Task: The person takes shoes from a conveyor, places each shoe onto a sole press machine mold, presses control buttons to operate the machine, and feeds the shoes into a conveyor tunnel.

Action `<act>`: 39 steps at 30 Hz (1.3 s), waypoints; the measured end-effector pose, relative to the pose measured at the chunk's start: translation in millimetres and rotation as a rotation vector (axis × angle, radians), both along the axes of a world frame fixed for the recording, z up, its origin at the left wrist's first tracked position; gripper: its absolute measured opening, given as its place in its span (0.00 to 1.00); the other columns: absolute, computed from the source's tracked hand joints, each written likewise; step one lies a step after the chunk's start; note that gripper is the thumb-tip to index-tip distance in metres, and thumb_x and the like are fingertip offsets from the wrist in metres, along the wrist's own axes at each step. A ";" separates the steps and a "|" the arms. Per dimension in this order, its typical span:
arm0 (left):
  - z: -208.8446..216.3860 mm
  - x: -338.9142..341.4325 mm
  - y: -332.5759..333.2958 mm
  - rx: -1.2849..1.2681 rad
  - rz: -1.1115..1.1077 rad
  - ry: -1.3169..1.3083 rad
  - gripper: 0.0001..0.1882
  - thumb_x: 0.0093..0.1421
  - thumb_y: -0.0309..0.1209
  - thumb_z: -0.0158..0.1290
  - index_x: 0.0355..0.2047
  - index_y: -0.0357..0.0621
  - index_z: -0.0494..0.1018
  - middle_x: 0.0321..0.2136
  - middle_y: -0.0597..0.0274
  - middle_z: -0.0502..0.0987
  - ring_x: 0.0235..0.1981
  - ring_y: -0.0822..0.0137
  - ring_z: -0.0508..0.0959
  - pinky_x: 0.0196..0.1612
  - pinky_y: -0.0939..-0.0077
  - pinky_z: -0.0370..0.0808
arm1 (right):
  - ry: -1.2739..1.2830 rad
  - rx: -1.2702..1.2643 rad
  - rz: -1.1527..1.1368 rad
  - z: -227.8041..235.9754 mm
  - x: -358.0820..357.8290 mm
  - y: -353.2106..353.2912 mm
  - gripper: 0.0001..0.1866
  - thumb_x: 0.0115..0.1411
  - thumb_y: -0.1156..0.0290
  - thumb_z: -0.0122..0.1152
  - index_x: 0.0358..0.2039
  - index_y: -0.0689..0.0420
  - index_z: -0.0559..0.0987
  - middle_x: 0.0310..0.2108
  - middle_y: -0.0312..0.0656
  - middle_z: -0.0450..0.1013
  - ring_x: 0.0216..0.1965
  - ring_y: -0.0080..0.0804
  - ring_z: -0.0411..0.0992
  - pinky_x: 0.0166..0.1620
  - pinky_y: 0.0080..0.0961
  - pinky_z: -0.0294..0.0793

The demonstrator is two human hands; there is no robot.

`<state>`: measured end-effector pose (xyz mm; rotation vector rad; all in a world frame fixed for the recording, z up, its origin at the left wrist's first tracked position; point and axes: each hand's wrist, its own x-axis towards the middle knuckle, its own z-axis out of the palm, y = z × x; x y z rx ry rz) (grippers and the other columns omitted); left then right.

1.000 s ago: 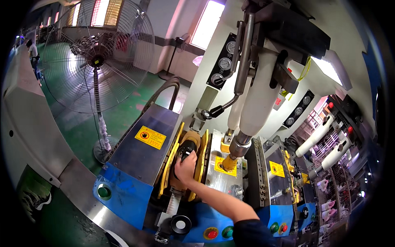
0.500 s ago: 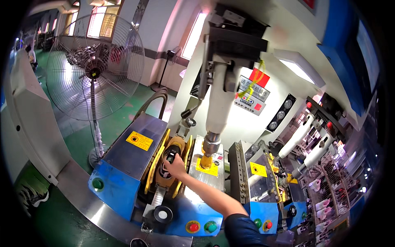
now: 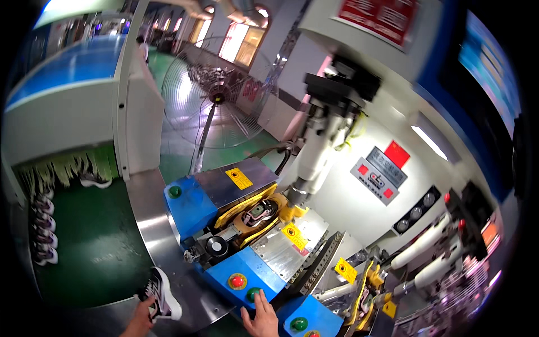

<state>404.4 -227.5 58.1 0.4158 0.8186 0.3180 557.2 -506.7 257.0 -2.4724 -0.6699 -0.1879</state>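
now the right hand, fingers spread, presses the green button; left hand grips a shoe, probably to load next.

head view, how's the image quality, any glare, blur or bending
Head view: strong fisheye bending with black corners; bright window glare at top; sheen on the curved steel table; the right edge is smeared, while the blue press machine and right hand look fairly sharp.

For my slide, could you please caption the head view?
Right hand fingers by the green button on a blue press; left hand holds a sneaker.
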 end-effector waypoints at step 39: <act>-48.4 -507.2 99.9 0.092 0.959 0.509 0.23 0.58 0.29 0.49 0.54 0.43 0.61 0.39 0.53 0.72 0.37 0.65 0.72 0.38 0.70 0.73 | 0.109 -0.511 1.392 -169.2 -465.1 794.7 0.30 0.42 0.48 0.65 0.35 0.62 0.71 0.26 0.54 0.73 0.29 0.49 0.74 0.34 0.38 0.74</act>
